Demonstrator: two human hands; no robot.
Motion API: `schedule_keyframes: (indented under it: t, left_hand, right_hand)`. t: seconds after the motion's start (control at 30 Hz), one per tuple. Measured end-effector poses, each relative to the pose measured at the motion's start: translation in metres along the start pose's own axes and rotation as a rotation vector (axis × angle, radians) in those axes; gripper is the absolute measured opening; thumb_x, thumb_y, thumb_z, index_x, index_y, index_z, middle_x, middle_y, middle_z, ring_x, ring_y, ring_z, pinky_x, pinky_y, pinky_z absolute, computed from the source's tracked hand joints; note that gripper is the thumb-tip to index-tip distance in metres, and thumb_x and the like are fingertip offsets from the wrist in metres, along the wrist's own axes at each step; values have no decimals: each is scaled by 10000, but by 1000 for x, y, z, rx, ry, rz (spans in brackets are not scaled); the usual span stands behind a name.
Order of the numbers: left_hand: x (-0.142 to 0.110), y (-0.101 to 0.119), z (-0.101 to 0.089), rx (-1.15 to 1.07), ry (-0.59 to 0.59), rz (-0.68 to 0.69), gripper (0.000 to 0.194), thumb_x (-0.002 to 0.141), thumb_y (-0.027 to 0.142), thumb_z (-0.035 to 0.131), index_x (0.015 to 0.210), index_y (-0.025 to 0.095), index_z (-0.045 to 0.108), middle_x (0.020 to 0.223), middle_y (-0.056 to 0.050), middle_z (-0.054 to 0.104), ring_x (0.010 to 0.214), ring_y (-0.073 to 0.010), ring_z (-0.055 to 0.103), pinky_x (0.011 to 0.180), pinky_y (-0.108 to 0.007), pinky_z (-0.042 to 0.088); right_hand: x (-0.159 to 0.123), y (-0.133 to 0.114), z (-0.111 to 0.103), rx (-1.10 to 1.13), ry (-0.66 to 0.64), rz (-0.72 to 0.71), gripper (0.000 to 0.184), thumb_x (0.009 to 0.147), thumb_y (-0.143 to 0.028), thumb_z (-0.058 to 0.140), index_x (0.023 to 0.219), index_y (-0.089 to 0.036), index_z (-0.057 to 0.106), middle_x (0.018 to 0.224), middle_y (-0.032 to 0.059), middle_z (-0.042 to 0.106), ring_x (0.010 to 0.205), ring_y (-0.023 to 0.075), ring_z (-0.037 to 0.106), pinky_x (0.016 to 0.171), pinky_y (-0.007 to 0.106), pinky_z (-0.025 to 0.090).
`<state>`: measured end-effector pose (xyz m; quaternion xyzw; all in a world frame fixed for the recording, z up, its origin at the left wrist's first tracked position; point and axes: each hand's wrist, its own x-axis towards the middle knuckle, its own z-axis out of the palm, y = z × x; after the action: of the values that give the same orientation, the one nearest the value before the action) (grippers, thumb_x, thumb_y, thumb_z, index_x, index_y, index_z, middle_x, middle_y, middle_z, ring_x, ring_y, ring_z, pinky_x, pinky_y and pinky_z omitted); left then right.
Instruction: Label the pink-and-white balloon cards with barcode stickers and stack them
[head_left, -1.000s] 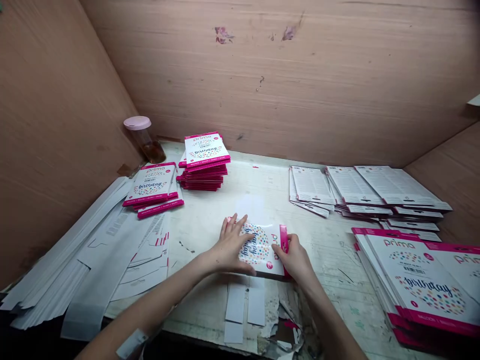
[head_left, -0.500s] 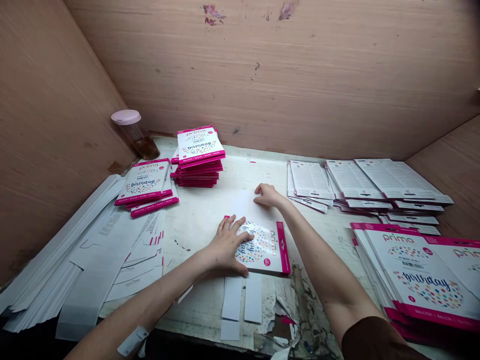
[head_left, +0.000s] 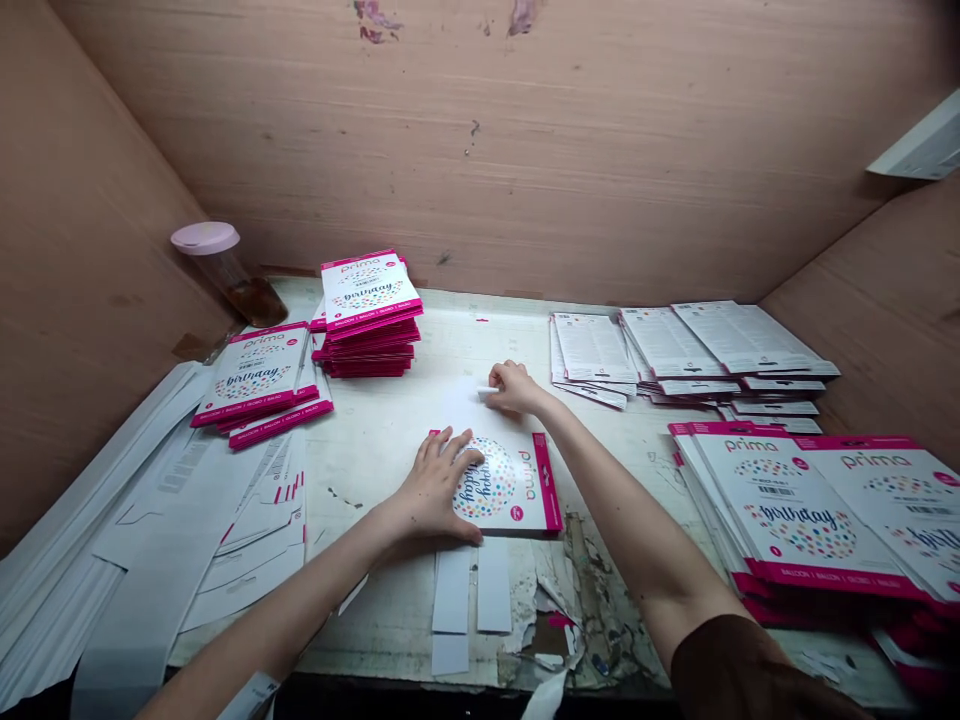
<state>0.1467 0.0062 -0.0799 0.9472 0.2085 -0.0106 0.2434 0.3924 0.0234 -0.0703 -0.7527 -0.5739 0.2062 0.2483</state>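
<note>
A white and pink balloon packet (head_left: 502,485), printed with coloured dots and lettering, lies turned sideways in the middle of the table. My left hand (head_left: 439,490) rests on its left part with the fingers spread, pressing it flat. Just beyond the packet's far edge is a plain white piece of paper (head_left: 461,402). My right hand (head_left: 514,388) is closed in a pinch at the right side of that paper, and a small white edge sticks out from the fingers. Blank white strips (head_left: 451,590) lie at the packet's near side.
Stacked packets stand at the back left (head_left: 371,290), with another pile (head_left: 259,375) beside them. White paper sheets (head_left: 150,530) cover the left side. Packets lie back side up (head_left: 596,345) and face up (head_left: 802,510) at right. A lidded cup (head_left: 225,270) leans in the corner.
The view has shifted slightly, so everything sits further left. The right fingers have curled in, and a white paper edge now shows at them. My left hand stays on the packet.
</note>
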Motion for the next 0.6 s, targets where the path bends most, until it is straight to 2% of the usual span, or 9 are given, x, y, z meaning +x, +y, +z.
schedule_keyframes:
  t: [0.07,0.17,0.27,0.33,0.4,0.47,0.53,0.6]
  left_hand:
    - [0,-2,3,-22,30,-6,1137,366,662,842,1329,225,426,1535,-167,306,1437,-445,141,1153,-619,99]
    - [-1,-2,7,-58,60,-37,1345,347,644,853,1454,188,239,1530,-200,292,1439,-440,143,1158,-610,111]
    - [-1,-2,7,-49,58,-47,1450,370,652,841,1523,210,82,1558,-193,235,1444,-437,133,1157,-597,112]
    - [0,-1,5,4,10,-18,1374,409,678,818,1530,274,133,1580,-157,206,1446,-442,108,1152,-595,93]
    - [1,1,1,69,-45,2,1222,462,708,784,1502,326,269,1588,-130,198,1441,-459,96,1141,-599,85]
    - [3,2,-1,113,-69,2,1120,498,728,757,1471,345,354,1591,-119,193,1431,-475,104,1132,-600,95]
    - [3,3,-3,130,-74,3,1111,505,741,744,1471,347,359,1591,-115,195,1424,-480,112,1126,-601,105]
    - [4,4,-3,131,-76,9,1129,495,758,738,1475,354,349,1594,-109,188,1421,-482,106,1121,-608,105]
  right_hand:
    - [-17,-10,-4,57,33,-51,293,678,-109,657,917,-215,525,779,-26,532,761,160,516,702,277,426]
    - [-63,-25,-3,143,77,-148,336,781,-105,562,1086,-224,484,769,-41,568,703,135,554,686,263,451]
    - [-120,-31,15,119,162,-342,145,842,-106,526,929,-220,550,791,3,629,746,153,591,704,285,473]
    - [-155,-31,32,71,217,-438,168,890,-94,463,837,-212,570,806,41,656,798,178,612,726,316,494]
    - [-187,-31,46,58,230,-495,182,922,-109,436,879,-201,586,867,73,672,902,201,624,784,349,513]
    - [-214,-32,52,46,163,-576,76,920,-214,518,933,-189,588,915,89,668,978,225,608,822,378,522]
    - [-236,-34,53,-29,48,-603,205,848,-361,645,934,-183,589,914,94,650,946,251,588,773,397,533]
    - [-251,-35,50,-116,-4,-585,269,798,-386,699,933,-178,593,904,93,638,883,252,568,719,397,531]
